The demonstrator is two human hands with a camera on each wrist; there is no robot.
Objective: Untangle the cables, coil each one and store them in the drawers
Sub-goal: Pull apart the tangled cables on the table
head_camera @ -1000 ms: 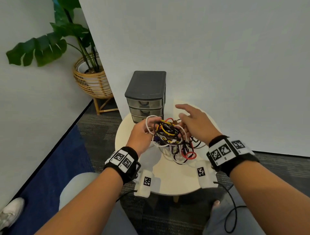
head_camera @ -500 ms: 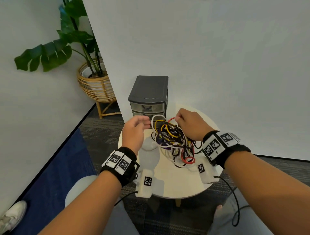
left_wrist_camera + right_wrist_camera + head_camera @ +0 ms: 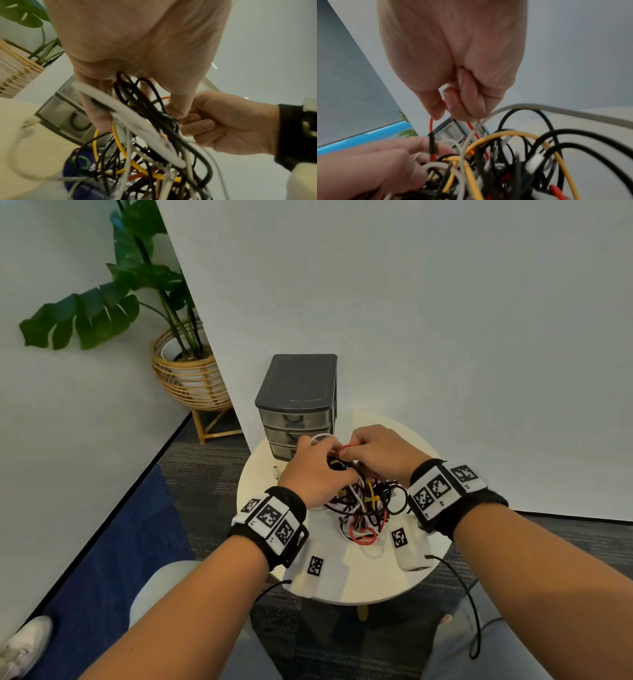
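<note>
The cables [image 3: 363,501] lie knotted in one heap on the round table [image 3: 342,587], under both hands. The left hand [image 3: 313,474] grips a bunch of black and white strands; the right hand [image 3: 380,453] pinches a red cable [image 3: 431,129] between thumb and fingertips. Nothing looks coiled, and the drawers [image 3: 294,422] beyond the fingers are closed. Print on a blue item under the heap is too blurred to read.

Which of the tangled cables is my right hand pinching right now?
The thin red cable. The right hand pinches a loop of it above the tangle, while the yellow, black and white cables hang below, outside that pinch.
</note>
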